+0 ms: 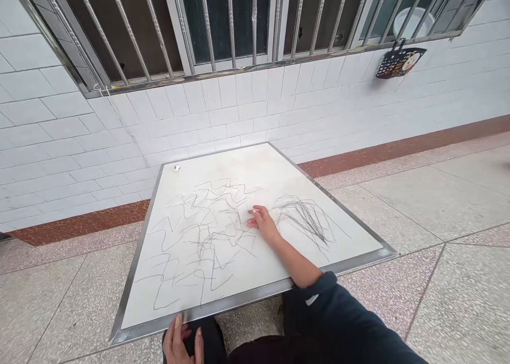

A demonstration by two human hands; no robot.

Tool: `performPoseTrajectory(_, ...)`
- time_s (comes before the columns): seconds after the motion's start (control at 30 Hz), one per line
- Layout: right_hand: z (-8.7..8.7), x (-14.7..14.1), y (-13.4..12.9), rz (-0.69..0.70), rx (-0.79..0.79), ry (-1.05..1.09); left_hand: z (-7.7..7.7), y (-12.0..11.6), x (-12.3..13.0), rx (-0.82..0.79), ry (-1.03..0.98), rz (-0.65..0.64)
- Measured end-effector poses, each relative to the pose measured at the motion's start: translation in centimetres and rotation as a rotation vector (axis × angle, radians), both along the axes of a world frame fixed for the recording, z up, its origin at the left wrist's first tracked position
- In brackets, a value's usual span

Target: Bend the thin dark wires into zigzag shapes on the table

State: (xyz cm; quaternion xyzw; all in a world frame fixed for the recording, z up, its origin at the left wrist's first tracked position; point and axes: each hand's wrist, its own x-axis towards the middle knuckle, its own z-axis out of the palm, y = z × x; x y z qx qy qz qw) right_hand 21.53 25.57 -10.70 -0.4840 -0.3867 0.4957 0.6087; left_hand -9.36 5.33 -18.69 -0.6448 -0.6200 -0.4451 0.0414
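Note:
My right hand (263,225) hovers over or rests on the middle of a white-topped table (235,159) with a metal rim. Its fingers point left, bent and slightly apart; I make out nothing between them. Left of it, thin dark wavy strands (207,236) are scattered over the tabletop. To its right lies a denser bunch of straighter dark strands (306,220). Whether these are loose threads or drawn lines I cannot tell. My left hand (181,344) is at the near rim, fingers apart, holding nothing visible; the picture's lower edge cuts it off.
A small white and red object (177,168) sits near the table's far left corner. Behind stands a white tiled wall (223,114) with barred windows (231,24). A dark patterned basket (400,61) hangs at right, below a white basin (413,23). Speckled stone floor (474,194) surrounds the table.

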Motion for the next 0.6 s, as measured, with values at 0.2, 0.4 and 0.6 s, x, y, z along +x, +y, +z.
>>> performPoseTrajectory(0.2, -0.8, 0.6, 0.2, -0.024, -0.035, -0.007, 1.4, -0.1, 0.4, -0.098, 0.064, -0.019)
performPoseTrajectory(0.4, -0.7, 0.3, -0.5, -0.050, -0.039, -0.240, 1.6, 0.1, 0.7, -0.097, 0.141, -0.010)
performPoseTrajectory(0.6, -0.3, 0.2, -0.8, -0.117, -0.052, -0.347, 1.1, 0.4, 0.2, -0.081, 0.176, -0.006)
